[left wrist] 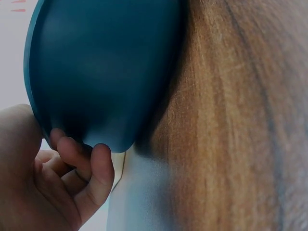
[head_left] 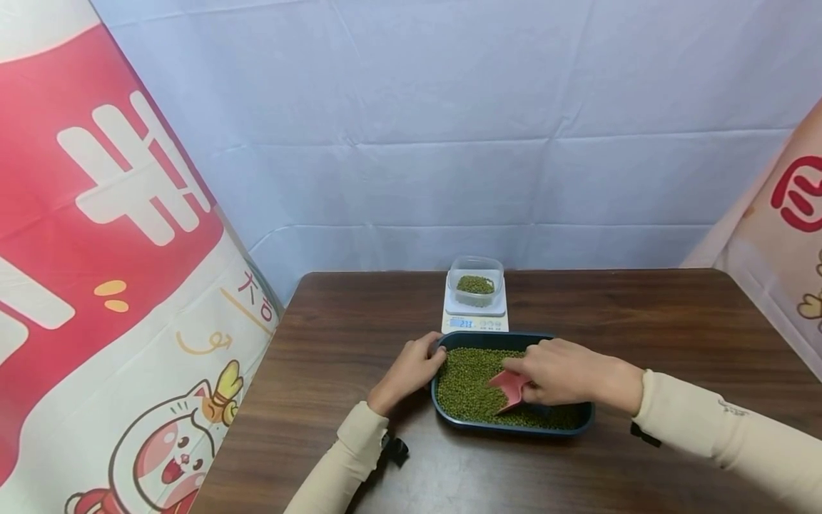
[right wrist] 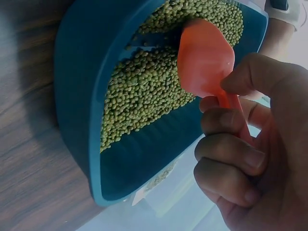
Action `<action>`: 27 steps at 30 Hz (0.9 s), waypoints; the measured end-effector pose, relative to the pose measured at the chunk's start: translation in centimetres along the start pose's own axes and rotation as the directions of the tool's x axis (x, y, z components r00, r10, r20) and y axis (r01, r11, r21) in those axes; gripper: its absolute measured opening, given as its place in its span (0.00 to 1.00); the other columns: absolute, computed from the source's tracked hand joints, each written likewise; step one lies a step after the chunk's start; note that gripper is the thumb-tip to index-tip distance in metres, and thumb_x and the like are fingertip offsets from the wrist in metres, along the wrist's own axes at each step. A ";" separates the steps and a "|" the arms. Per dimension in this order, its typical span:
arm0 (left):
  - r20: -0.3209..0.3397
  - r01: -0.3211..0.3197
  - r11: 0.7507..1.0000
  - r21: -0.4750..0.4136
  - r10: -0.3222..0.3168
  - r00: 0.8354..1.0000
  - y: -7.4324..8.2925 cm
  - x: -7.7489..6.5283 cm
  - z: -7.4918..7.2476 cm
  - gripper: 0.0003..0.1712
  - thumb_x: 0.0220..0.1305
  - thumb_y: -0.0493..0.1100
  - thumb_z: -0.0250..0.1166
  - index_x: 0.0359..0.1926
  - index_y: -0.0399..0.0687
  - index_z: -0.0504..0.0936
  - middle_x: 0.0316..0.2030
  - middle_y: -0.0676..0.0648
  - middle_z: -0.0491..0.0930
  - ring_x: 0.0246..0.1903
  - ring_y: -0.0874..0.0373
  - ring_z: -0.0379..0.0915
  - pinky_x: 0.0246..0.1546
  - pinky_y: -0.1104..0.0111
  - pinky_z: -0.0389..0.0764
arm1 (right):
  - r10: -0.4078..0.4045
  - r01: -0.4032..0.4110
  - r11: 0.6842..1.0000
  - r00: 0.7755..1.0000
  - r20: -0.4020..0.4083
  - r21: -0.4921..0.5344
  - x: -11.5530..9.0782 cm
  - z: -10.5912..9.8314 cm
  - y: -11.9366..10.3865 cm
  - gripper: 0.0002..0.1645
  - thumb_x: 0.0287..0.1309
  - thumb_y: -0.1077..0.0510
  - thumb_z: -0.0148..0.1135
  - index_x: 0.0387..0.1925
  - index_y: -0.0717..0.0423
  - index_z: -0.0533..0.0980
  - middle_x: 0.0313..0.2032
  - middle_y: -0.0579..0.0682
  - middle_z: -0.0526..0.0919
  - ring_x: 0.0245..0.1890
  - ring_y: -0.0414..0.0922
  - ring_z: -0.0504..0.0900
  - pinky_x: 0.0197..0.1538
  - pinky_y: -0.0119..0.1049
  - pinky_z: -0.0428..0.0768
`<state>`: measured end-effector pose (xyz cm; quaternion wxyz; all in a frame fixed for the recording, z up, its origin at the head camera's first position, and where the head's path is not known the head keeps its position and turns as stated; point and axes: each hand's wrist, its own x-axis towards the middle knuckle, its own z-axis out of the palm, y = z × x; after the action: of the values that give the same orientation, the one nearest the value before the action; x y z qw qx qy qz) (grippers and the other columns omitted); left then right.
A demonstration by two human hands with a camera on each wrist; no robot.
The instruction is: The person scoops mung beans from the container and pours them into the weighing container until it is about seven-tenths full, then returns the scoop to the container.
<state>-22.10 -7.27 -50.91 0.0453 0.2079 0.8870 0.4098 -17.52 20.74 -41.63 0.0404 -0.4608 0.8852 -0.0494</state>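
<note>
A dark teal tray (head_left: 514, 430) of mung beans (head_left: 465, 378) stands on the table. At its left end my left hand (head_left: 414, 368) grips the rim, and in the left wrist view that hand (left wrist: 72, 178) has its fingers curled against the tray's outer wall (left wrist: 106, 72). My right hand (head_left: 561, 371) is over the right part of the tray. It holds a pink scoop (head_left: 511, 389) by the handle, with the scoop's mouth down at the beans. The right wrist view shows the fingers wrapped round the handle of the scoop (right wrist: 204, 57); bare tray floor shows beside the beans.
Behind the tray sits a white kitchen scale (head_left: 477, 323) with a lit display. On it is a clear plastic box (head_left: 475, 265) holding some mung beans. The brown wooden table (head_left: 359, 307) ends at a pale cloth backdrop (head_left: 411, 143); printed banners hang at both sides.
</note>
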 end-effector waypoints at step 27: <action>0.005 0.009 1.000 -0.020 -0.009 1.000 0.0 -0.1 0.0 0.16 0.74 0.47 0.49 0.57 0.55 0.74 0.11 0.51 0.69 0.07 0.58 0.64 0.12 0.70 0.70 | -0.060 0.058 0.997 0.997 0.038 0.048 2.9 0.7 -1.3 0.09 0.59 0.54 0.61 0.41 0.46 0.74 0.14 0.34 0.65 0.11 0.33 0.62 0.16 0.28 0.60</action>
<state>-22.04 -7.26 -50.93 0.0515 0.2043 0.8838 0.4177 -18.03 17.59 -42.25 0.0674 -0.4866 0.8688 -0.0624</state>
